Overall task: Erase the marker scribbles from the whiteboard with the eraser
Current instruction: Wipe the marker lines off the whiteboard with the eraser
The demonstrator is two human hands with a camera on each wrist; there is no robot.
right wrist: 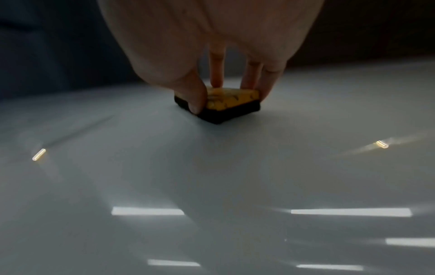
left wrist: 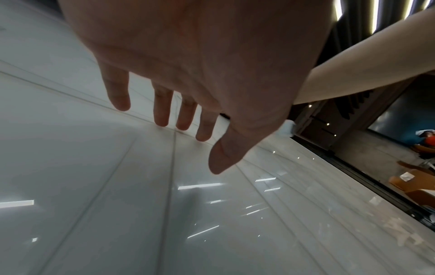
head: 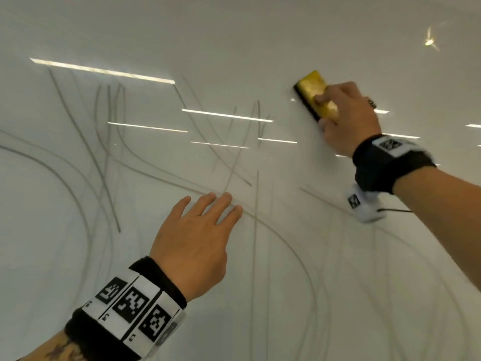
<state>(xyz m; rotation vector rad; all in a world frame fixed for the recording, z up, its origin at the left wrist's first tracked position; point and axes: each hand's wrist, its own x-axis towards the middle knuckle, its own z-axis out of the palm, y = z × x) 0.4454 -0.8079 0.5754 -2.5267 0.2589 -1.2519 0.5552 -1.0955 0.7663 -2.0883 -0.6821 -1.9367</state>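
Observation:
A glossy whiteboard (head: 234, 35) fills the head view, crossed by grey marker scribbles (head: 104, 152) over its left and lower parts. My right hand (head: 346, 118) grips a yellow eraser with a black felt base (head: 313, 93) and holds it flat against the board at the upper right. In the right wrist view the thumb and fingers pinch the eraser (right wrist: 226, 103) from both sides. My left hand (head: 197, 238) rests on the board lower down, fingers straight and spread, tips on a curved line. The left wrist view shows the same spread left hand (left wrist: 179, 115) holding nothing.
Ceiling lights reflect as bright bars on the board (head: 104, 71). The board around the eraser shows no marks. In the left wrist view the board's dark lower edge (left wrist: 353, 167) runs diagonally, with cardboard boxes (left wrist: 407, 184) on the floor beyond.

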